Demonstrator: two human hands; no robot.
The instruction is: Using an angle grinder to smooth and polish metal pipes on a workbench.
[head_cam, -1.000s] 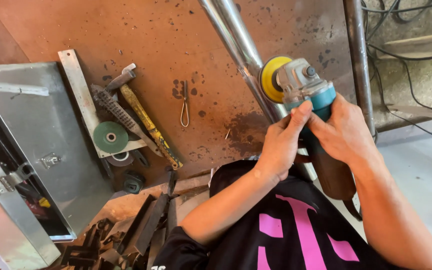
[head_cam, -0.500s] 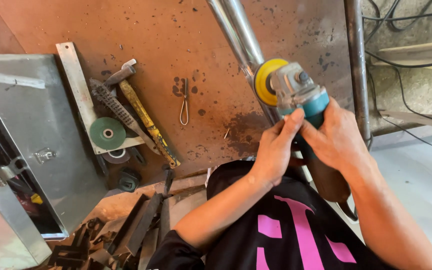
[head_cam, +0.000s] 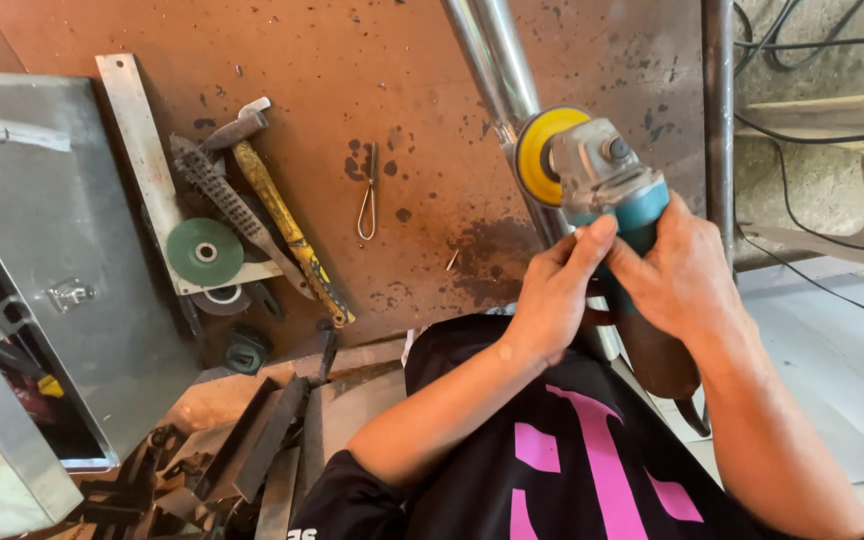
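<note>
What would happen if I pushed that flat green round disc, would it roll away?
Probably not. The green disc lies flat on the metal square ruler, so it would likely slide, not roll. It looks thin and rigid, probably light. On edge, it could roll.

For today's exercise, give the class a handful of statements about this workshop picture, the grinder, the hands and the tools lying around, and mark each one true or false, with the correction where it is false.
1. Both hands grip the angle grinder: the left hand and the right hand. True.
2. The grinder carries a green disc. False: its disc is yellow; a loose green disc lies on the rusty plate.
3. The yellow disc is at the shiny metal tube. True.
4. The wire brush is in the left hand. False: it lies on the plate beside the chipping hammer.
5. The metal toolbox stands to the right of the grinder. False: it is at far left.
</note>
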